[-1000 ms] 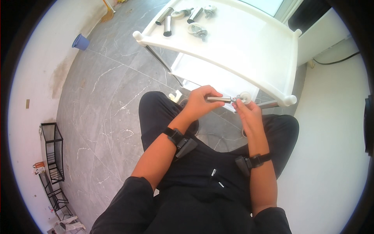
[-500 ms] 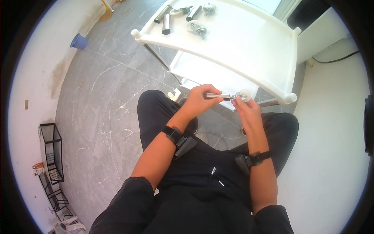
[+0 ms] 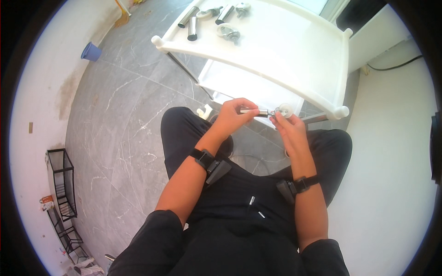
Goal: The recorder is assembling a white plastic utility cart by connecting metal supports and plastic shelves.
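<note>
Over grey marbled floor (image 3: 119, 129), a left hand (image 3: 232, 115) grips a chrome tube (image 3: 263, 113) while the right hand (image 3: 292, 131) pinches a white-wheeled caster (image 3: 286, 110) at the tube's right-hand end, before a white cart (image 3: 290, 50) topped with three more tubes (image 3: 192, 30) and three casters (image 3: 232, 34).

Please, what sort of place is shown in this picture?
Perhaps a room in a home or small workshop, judging by the grey marbled floor, the white shelf unit and the blue bucket.
</note>
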`<state>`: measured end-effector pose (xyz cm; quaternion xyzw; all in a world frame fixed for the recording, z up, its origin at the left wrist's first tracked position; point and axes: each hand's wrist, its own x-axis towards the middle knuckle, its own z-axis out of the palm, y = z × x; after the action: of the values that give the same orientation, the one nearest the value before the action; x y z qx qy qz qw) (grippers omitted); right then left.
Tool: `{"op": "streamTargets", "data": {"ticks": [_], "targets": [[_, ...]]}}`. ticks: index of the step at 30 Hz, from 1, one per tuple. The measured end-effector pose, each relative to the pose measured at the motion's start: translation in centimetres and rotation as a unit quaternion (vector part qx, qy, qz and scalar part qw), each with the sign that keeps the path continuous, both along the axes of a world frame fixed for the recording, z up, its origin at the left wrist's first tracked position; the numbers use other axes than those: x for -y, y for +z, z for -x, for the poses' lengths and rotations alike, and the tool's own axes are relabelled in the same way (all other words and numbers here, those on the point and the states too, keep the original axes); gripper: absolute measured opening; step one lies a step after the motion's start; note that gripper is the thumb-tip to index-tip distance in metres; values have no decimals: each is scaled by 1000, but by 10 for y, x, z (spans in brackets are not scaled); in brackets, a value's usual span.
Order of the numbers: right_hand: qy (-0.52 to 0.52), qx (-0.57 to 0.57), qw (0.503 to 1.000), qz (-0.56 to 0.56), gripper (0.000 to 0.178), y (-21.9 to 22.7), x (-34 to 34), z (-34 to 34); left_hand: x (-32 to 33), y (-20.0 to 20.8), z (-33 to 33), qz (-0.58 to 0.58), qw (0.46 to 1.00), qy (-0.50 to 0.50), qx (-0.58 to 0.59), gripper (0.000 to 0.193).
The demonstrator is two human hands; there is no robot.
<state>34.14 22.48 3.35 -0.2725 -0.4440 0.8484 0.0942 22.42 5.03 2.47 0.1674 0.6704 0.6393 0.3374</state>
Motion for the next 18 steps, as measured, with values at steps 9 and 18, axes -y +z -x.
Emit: {"op": "streamTargets", "data": {"ticks": [9,18], "targets": [[-14,0,1000,-6,25,-2,2,-1,-4,4,-2,4,994,53,90,19],[-21,-7,1000,8,26,-3,1,3,-1,2,-2,-35,996,-5,-86,22]]}}
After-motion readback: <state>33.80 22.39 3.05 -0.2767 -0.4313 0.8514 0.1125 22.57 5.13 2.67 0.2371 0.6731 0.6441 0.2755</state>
